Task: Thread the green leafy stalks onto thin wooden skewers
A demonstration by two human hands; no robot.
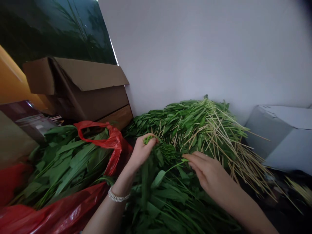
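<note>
My left hand, with a pearl bracelet on the wrist, is closed round a small folded bunch of green leaves. My right hand lies over the loose leafy greens, its fingers pinched on a thin green stem. Just beyond both hands rises a big heap of skewered greens, with many thin bamboo skewers sticking out to the right.
A red plastic bag full of long green leaves lies at the left. Behind it stands an open cardboard box. A grey box sits at the right by the white wall.
</note>
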